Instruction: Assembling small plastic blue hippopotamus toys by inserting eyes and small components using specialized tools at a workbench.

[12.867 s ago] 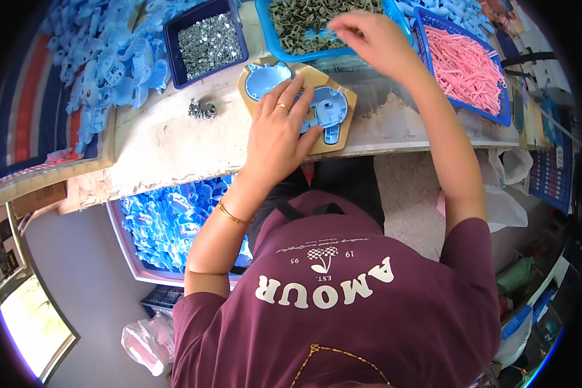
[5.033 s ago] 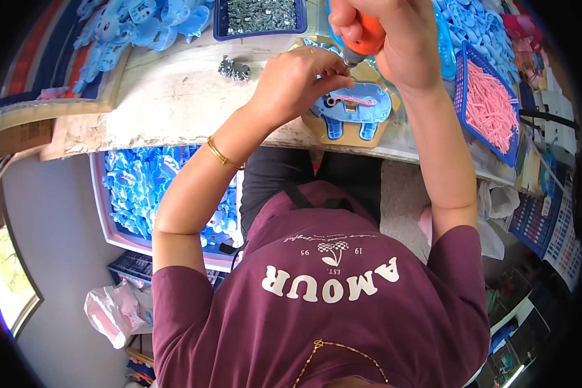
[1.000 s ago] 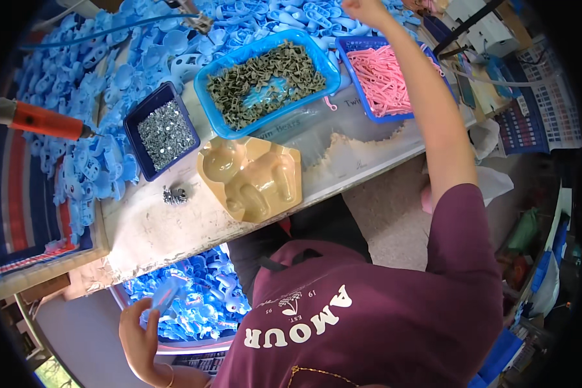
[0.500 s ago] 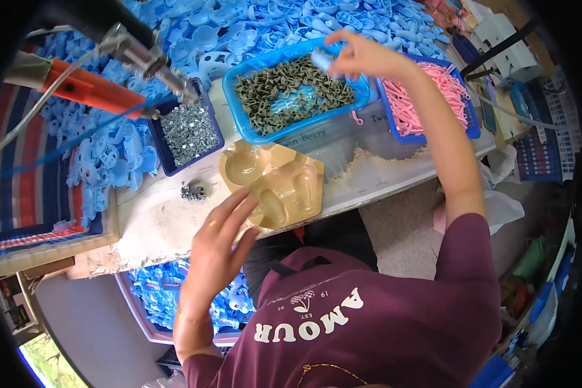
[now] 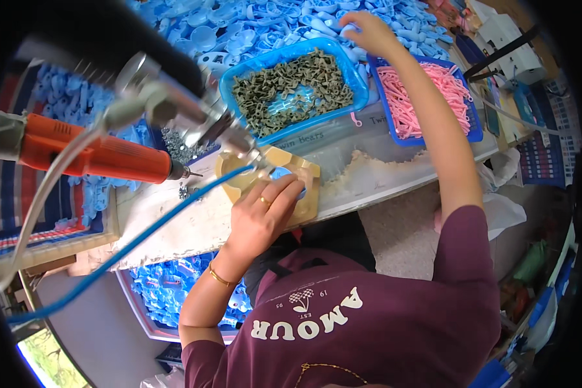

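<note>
My left hand is over the tan moulded fixture at the table's front edge. Its bent fingers are closed on a blue plastic part in the fixture's hollows; the hand and a hanging tool hide much of it. My right hand is stretched out over the large pile of blue plastic parts at the back. Its thumb and fingers are curved and apart, close to the parts, and I see nothing clearly held.
A red electric screwdriver and a blurred metal tool with a blue hose hang at left. A blue basket holds small dark-grey pieces; another basket holds pink strips. Screws fill a tray. A bin of blue parts sits below.
My left hand has moved up and right onto the fixture, where blue now shows in its hollows. My right hand has moved farther back over the pile. The hanging tools have swung rightward and nearer.
</note>
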`<state>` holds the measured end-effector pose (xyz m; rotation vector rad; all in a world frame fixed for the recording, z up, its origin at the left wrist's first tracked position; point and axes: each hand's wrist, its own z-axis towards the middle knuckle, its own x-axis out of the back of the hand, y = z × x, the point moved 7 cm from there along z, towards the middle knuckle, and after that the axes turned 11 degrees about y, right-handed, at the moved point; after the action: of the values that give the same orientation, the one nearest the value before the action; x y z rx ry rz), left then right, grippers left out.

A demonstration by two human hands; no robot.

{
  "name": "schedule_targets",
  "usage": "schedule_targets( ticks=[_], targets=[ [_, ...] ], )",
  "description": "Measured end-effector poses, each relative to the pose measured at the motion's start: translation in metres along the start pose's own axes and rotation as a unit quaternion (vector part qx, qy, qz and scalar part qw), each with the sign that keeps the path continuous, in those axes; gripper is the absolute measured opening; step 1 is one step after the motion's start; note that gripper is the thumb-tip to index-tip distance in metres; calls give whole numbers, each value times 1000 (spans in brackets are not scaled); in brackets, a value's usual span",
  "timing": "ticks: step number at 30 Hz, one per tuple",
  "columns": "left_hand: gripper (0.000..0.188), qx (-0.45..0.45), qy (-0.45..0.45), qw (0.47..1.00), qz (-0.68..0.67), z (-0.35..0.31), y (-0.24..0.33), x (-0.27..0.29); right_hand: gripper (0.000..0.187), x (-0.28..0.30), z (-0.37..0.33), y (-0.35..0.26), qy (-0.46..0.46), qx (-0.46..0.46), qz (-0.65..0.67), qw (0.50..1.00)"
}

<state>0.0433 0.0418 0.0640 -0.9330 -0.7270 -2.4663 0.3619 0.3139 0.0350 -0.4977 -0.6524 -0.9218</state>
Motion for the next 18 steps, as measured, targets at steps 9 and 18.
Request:
schedule_targets(
  ticks=[9, 18],
  targets=[
    [40, 57, -35, 995, 80, -56, -9, 24, 23, -46, 12, 38, -37, -73, -236, 968],
    [30, 84, -32, 995, 51, -76, -21, 15, 18, 35, -30, -152, -176, -232, 328, 899]
  ],
)
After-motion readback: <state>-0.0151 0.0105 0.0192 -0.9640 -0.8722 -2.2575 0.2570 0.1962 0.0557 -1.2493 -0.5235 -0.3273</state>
